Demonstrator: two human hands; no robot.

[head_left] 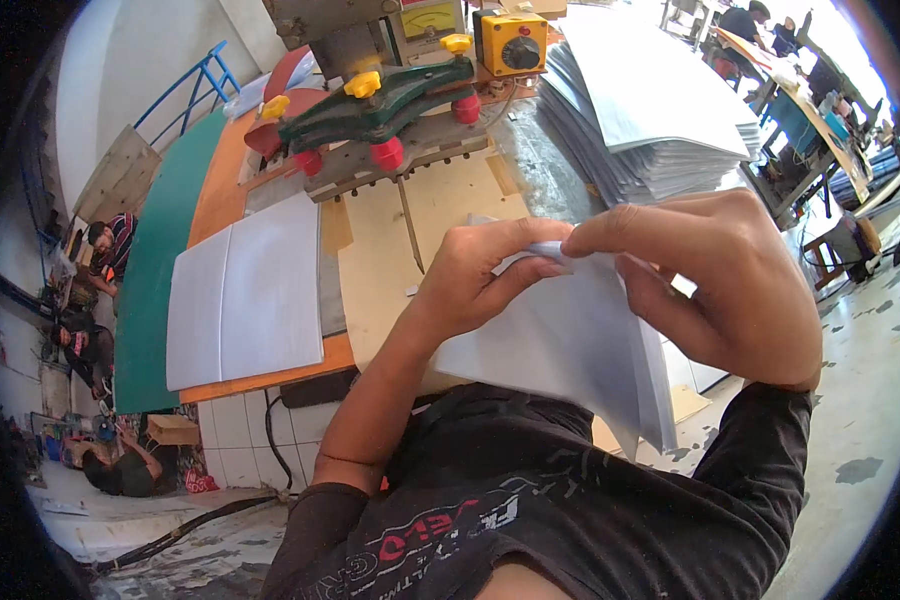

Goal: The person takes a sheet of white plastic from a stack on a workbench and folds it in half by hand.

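Both my hands hold a thin bundle of white plastic sheets (570,340) in front of my chest. My left hand (485,275) pinches its upper corner between thumb and forefinger. My right hand (710,280) grips the same corner from the right, fingers curled over the top edge. The sheets hang down and to the right, over the front edge of the wooden worktable (400,250).
A press machine with a green bar and red and yellow knobs (380,110) stands at the back of the table. A tall stack of white sheets (650,110) is at its right, two flat white sheets (245,295) at the left. People sit on the floor at far left.
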